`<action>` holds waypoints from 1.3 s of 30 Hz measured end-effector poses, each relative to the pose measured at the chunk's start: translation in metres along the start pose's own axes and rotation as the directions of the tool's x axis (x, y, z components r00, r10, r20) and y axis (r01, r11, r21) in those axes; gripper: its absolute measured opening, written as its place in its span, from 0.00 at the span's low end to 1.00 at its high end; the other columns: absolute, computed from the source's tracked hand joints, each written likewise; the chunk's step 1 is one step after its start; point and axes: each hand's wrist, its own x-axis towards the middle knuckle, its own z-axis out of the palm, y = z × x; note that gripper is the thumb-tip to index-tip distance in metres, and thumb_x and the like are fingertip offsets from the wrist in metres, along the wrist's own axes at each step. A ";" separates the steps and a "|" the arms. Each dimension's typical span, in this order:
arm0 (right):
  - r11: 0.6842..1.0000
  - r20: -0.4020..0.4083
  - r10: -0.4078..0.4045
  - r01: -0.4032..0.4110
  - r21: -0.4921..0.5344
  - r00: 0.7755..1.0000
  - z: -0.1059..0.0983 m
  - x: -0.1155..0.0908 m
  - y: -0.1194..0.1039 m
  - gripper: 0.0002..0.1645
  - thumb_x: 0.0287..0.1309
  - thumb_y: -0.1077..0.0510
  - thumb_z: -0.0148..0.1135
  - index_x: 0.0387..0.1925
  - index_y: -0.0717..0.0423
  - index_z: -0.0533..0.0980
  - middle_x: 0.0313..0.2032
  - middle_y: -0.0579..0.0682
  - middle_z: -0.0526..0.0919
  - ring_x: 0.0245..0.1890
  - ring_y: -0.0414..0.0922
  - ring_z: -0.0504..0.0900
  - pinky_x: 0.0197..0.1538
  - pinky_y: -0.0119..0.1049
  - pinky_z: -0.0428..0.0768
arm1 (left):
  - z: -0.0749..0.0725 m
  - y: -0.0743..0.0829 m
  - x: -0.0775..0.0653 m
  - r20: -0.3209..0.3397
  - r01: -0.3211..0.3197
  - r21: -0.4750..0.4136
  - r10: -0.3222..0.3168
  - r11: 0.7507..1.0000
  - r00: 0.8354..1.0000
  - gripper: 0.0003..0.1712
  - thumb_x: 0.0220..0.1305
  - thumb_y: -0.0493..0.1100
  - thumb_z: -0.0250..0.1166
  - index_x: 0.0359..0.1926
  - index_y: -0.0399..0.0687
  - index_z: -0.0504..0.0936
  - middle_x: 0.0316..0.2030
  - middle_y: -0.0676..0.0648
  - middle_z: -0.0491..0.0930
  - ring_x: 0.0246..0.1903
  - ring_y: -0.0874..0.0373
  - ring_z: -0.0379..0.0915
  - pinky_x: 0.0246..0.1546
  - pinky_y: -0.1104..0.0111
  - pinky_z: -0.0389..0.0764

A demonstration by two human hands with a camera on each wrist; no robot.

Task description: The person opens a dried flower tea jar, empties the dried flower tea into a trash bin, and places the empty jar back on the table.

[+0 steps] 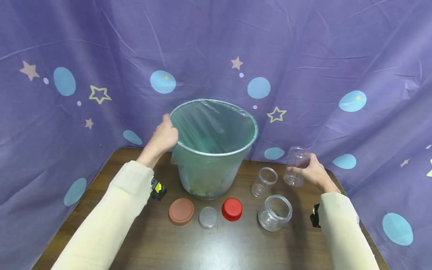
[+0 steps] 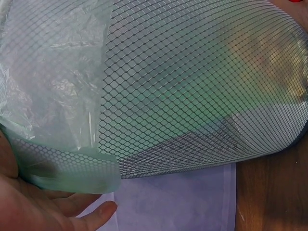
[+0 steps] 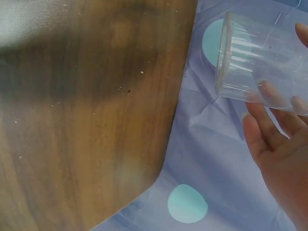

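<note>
A mesh wastebasket (image 2: 159, 82) lined with a thin green plastic bag (image 1: 216, 127) stands at the back of the table. At its left rim my left hand (image 1: 165, 135) grips the edge; in the left wrist view the fingers (image 2: 98, 216) show below the folded-over liner. On the right, my right hand (image 1: 315, 174) holds a tall clear jar (image 1: 294, 167) around its side, and the right wrist view shows that jar (image 3: 260, 62) with fingers along it. Two more clear jars without lids, a smaller one (image 1: 259, 189) and a wider one (image 1: 270, 219), stand nearby.
In front of the basket lie a brownish-pink lid (image 1: 181, 212), a clear lid (image 1: 207, 217) and a red lid (image 1: 232, 209). The brown wooden table (image 1: 189, 251) ends against a purple patterned cloth (image 1: 209, 45) behind and at both sides.
</note>
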 end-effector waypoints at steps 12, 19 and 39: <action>1.000 -0.033 0.021 -0.021 0.012 0.999 0.020 0.002 0.016 0.65 0.51 0.35 0.70 0.73 0.65 0.46 0.63 0.71 0.69 0.65 0.68 0.67 0.66 0.62 0.66 | 0.000 0.000 -0.001 -0.007 -0.001 -0.013 0.001 1.000 1.000 0.41 0.67 0.36 0.39 0.77 0.41 0.33 0.74 0.29 0.52 0.73 0.30 0.47 0.73 0.39 0.48; 0.999 -0.050 0.025 -0.024 0.034 0.998 0.034 -0.002 0.029 0.63 0.52 0.36 0.71 0.73 0.66 0.47 0.60 0.69 0.71 0.60 0.64 0.72 0.61 0.58 0.72 | 0.000 0.000 -0.003 -0.027 -0.010 -0.013 0.010 1.000 1.000 0.40 0.67 0.37 0.37 0.77 0.41 0.35 0.74 0.30 0.52 0.73 0.31 0.48 0.74 0.40 0.49; 0.996 -0.009 0.057 -0.056 0.062 0.998 0.053 -0.005 0.052 0.64 0.52 0.35 0.70 0.70 0.70 0.46 0.60 0.70 0.71 0.60 0.64 0.73 0.60 0.55 0.75 | 0.002 0.001 0.000 -0.004 0.004 -0.027 -0.004 1.000 1.000 0.41 0.68 0.37 0.36 0.78 0.43 0.30 0.76 0.31 0.47 0.75 0.33 0.43 0.75 0.42 0.45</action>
